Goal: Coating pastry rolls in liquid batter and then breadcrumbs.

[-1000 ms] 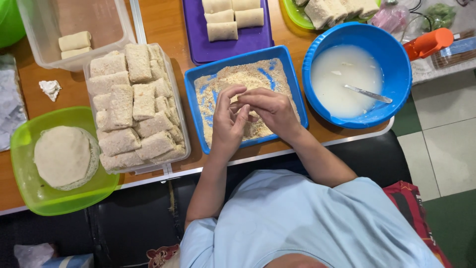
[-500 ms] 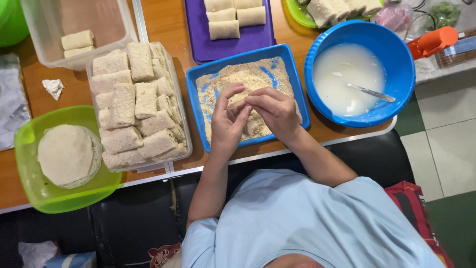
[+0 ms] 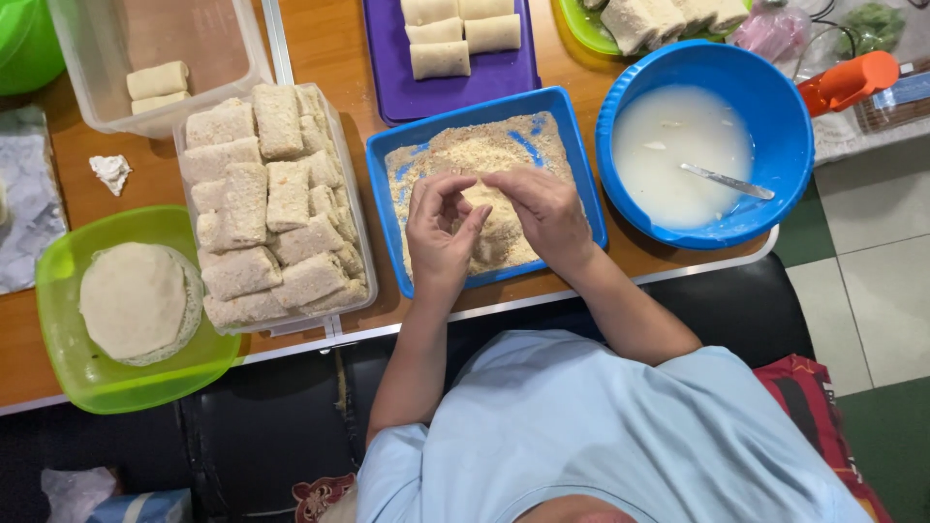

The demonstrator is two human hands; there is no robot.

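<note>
My left hand (image 3: 441, 230) and my right hand (image 3: 545, 215) are together over the blue tray of breadcrumbs (image 3: 572, 145). Between them they hold a crumb-covered roll (image 3: 491, 208), pressing it in the crumbs. The roll is mostly hidden by my fingers. To the left stands a clear container (image 3: 360, 252) filled with several breaded rolls (image 3: 271, 223). A blue bowl of white batter (image 3: 775, 116) with a spoon (image 3: 727, 181) in it sits to the right.
A purple tray (image 3: 513, 73) with plain rolls (image 3: 450, 34) lies behind the blue tray. A green container (image 3: 68, 378) holds round wrappers (image 3: 131, 300) at the left. Another clear box (image 3: 242, 48) with two rolls is at the back left. An orange-capped bottle (image 3: 848, 82) lies at the right.
My hands have kept working the roll in the crumbs; the left fingers have opened a little around it. Nothing else on the table has moved.
</note>
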